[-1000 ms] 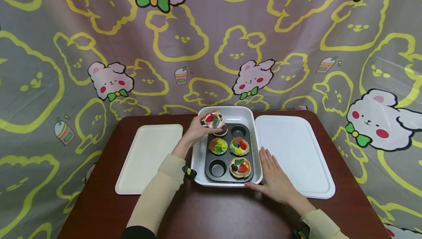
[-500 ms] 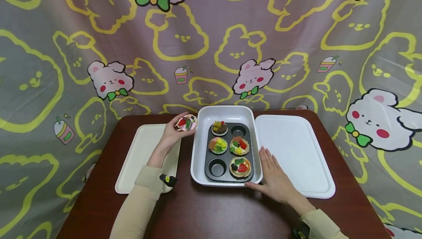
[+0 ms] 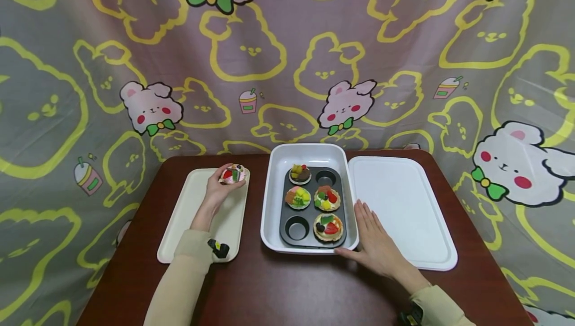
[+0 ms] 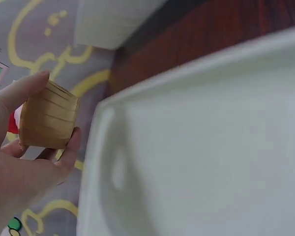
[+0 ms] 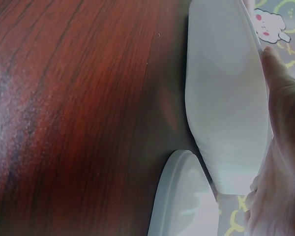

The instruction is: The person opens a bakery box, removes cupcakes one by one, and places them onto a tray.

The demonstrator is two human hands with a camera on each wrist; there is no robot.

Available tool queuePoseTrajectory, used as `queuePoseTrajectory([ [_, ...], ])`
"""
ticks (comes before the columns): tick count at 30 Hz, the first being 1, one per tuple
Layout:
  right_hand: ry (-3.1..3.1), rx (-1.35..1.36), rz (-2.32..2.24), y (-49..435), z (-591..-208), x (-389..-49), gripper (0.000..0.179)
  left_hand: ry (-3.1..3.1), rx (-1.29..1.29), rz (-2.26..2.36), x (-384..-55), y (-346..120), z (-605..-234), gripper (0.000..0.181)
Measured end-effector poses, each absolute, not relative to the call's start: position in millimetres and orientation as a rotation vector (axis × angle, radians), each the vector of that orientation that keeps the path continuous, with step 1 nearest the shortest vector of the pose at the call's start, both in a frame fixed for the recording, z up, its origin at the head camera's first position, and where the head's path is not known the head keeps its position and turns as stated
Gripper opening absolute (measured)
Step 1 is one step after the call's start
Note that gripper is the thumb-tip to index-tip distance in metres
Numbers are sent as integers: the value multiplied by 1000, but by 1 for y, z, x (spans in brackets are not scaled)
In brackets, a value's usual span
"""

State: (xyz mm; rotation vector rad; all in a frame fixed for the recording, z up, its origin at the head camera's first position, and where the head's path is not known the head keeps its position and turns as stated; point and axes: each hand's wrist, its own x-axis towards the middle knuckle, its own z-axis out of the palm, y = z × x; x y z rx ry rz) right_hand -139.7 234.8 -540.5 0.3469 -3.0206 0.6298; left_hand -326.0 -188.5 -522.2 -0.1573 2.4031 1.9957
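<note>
My left hand (image 3: 217,188) grips a small fruit tart (image 3: 233,174) with pink cream and red fruit over the far end of the cream tray (image 3: 184,216). In the left wrist view the tart's ridged tan side (image 4: 50,117) shows between thumb and fingers, raised above the tray. My right hand (image 3: 377,241) lies with straight fingers along the near right corner of the deep white pan (image 3: 265,231). Inside that pan sits a dark muffin tin (image 3: 310,221). Several tarts fill some of its cups, among them a strawberry tart (image 3: 328,227) and a chocolate-topped tart (image 3: 299,174).
A flat white tray (image 3: 404,206) lies right of the deep pan, close beside it. All stand on a dark red-brown wooden table (image 3: 287,286). A patterned cloth (image 3: 278,66) hangs behind and at both sides.
My left hand has carried the pink-creamed tart left, from over the muffin tin to over the cream tray, uncovering the chocolate-topped tart. My right hand has stayed at the pan's corner.
</note>
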Motion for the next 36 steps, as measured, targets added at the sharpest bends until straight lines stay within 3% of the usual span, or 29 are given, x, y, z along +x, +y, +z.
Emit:
queuePoseTrajectory([
  [23, -3023, 346, 639, 235, -541, -141, 136, 2500, -215, 1974, -349, -188, -560, 76],
  [36, -3012, 354, 632, 234, -541, -140, 136, 2856, -88, 1516, -345, -194, -559, 76],
])
